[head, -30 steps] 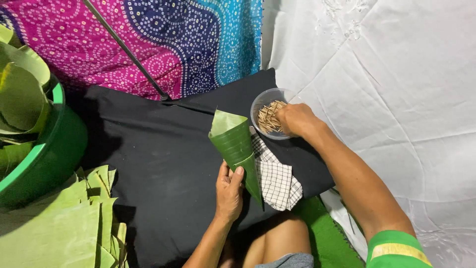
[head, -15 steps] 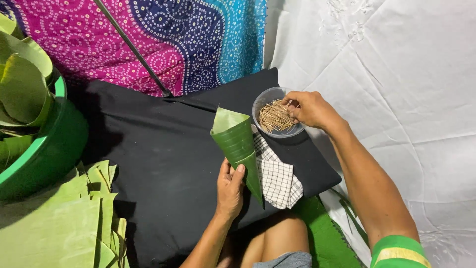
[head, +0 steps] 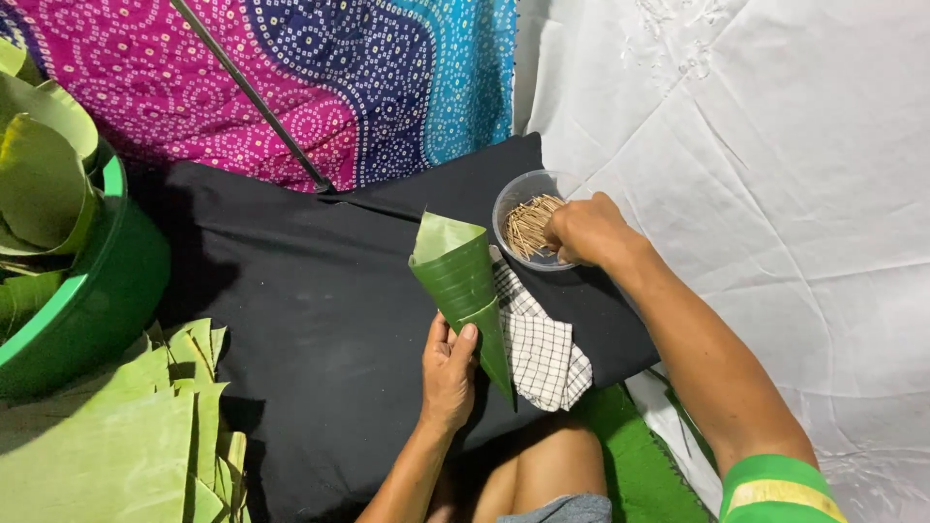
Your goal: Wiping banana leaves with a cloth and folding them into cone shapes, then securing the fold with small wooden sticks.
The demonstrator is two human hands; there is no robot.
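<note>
L hand: fingers wrapped round leaf cone, held upright at centre.
R hand: at 1 o'clock, fingertips pinched in bowl of sticks; grip unclear.
Cloth: checked, just beside cone.

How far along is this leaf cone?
Done: the leaf cone is rolled, held by the left hand. In hand: the right hand reaches into the bowl of small sticks. Left: no stick shows in the cone; flat leaves remain stacked.
</note>
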